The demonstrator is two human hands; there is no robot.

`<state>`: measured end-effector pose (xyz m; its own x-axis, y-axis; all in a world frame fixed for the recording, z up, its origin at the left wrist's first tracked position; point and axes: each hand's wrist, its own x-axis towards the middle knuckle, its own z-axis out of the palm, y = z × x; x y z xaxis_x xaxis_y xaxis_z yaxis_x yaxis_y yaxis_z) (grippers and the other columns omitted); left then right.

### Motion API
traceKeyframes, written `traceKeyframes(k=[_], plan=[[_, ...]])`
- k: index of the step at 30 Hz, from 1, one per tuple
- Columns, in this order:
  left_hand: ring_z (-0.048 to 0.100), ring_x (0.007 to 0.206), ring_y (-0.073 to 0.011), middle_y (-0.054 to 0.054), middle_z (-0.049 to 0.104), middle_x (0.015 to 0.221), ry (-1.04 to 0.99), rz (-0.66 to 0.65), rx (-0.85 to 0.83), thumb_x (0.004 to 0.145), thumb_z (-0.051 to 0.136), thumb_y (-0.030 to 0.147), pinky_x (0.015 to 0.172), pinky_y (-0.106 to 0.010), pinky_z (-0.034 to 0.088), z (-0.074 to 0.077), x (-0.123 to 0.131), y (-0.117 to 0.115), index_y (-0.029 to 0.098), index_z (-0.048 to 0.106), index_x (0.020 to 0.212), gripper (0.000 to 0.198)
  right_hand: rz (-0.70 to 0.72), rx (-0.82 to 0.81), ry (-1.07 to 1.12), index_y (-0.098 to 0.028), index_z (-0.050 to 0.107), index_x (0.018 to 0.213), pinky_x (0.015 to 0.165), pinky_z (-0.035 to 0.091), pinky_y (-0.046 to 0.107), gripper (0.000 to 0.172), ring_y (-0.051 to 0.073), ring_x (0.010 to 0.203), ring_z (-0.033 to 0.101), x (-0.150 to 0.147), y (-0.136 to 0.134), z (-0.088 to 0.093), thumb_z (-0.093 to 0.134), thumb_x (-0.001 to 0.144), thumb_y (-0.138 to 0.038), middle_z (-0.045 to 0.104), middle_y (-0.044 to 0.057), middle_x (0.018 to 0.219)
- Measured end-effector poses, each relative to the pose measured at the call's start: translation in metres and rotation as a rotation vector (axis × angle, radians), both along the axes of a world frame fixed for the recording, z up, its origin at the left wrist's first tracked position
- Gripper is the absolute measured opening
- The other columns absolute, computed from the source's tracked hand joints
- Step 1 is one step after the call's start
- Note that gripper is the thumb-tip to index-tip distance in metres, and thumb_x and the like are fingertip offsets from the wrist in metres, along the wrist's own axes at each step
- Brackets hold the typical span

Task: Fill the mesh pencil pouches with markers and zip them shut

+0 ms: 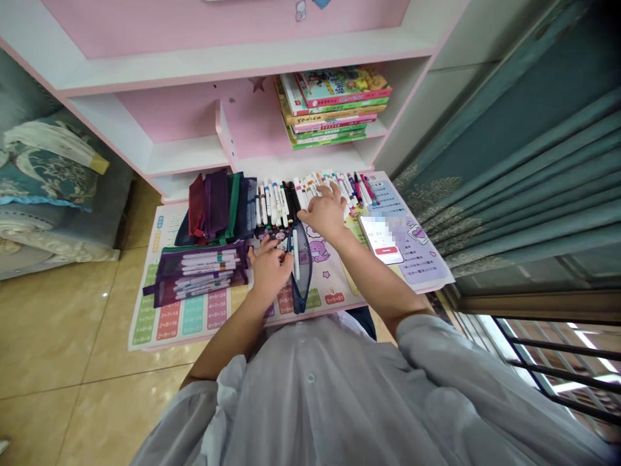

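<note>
My left hand (pixel 268 270) pinches the left edge of a navy mesh zip pouch (pixel 301 268), which stands open on a printed multiplication-table mat (pixel 189 310). A white marker (pixel 295 255) sits in the pouch opening, touching my fingertips. My right hand (pixel 324 211) rests with spread fingers on a row of several loose markers (pixel 310 194). A purple mesh pouch (pixel 194 275) filled with markers lies to the left of my left hand. Several more pouches (pixel 216 206) in red, purple and green stand together behind it, partly overlapping.
A phone (pixel 381 238) showing a timer lies to the right of my right hand. A pink-and-white shelf unit (pixel 242 129) holding stacked books (pixel 330 107) rises behind the mat. A sofa, tiled floor, teal curtain and barred window surround the area.
</note>
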<state>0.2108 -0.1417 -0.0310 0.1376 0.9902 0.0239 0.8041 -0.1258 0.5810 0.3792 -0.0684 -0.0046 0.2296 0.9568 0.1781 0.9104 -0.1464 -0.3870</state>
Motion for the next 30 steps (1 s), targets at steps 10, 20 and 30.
traceKeyframes(k=[10,20,30], plan=[[0.043,0.147,-0.0342,-0.004,0.068,0.137,-0.011,0.008,0.076,0.085,0.062,0.025,0.12,-0.072,0.021,-0.004,-0.001,-0.001,0.022,0.059,0.063,0.023,0.077,0.132,0.134,-0.02,0.064,0.057,0.106,0.041,0.065,0.015,0.044,0.146,0.036,-0.01,-0.119,-0.006,0.068,0.071,-0.025,0.062,0.014,0.141],[0.043,0.147,-0.0342,-0.005,0.069,0.135,0.032,0.026,0.146,0.089,0.06,0.029,0.119,-0.072,0.019,-0.006,0.0,-0.002,0.021,0.062,0.064,0.027,0.072,-0.096,0.004,-0.021,0.076,0.067,0.113,0.035,0.064,0.01,0.044,0.148,0.036,-0.03,-0.137,0.0,0.069,0.072,-0.027,0.059,0.013,0.148],[0.038,0.15,-0.0354,-0.005,0.065,0.14,0.049,0.001,0.171,0.089,0.062,0.028,0.118,-0.075,0.017,-0.009,-0.003,-0.003,0.022,0.067,0.071,0.019,0.131,-0.113,-0.055,-0.021,0.082,0.093,0.116,0.027,0.068,0.026,0.043,0.152,0.028,-0.044,-0.126,-0.001,0.061,0.079,-0.03,0.053,0.014,0.153]])
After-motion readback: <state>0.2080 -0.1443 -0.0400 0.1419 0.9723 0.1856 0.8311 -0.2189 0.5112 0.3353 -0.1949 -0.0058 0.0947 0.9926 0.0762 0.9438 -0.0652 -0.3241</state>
